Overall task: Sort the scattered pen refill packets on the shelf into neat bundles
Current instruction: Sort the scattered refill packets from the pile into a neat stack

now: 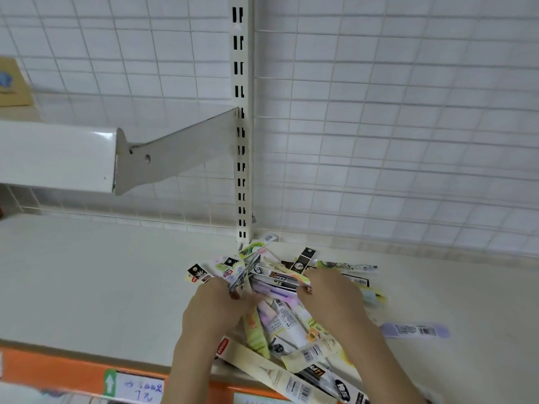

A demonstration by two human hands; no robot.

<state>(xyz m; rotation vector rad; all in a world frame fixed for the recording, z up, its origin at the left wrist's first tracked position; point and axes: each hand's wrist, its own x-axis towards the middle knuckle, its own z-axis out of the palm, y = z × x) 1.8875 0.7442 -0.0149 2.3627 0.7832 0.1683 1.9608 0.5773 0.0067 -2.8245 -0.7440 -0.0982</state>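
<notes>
With my left hand (217,301) pinching a few packets and my right hand (329,293) curled on the pile of refill packets (280,316) near the shelf's (87,287) front edge, I should square their ends before bundling.

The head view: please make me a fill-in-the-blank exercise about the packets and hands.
1. The left hand grips a few ____.
2. One purple packet lies alone, to the ____ of the pile.
3. The shelf front edge is coloured ____.
Missing words: packets; right; orange
</notes>
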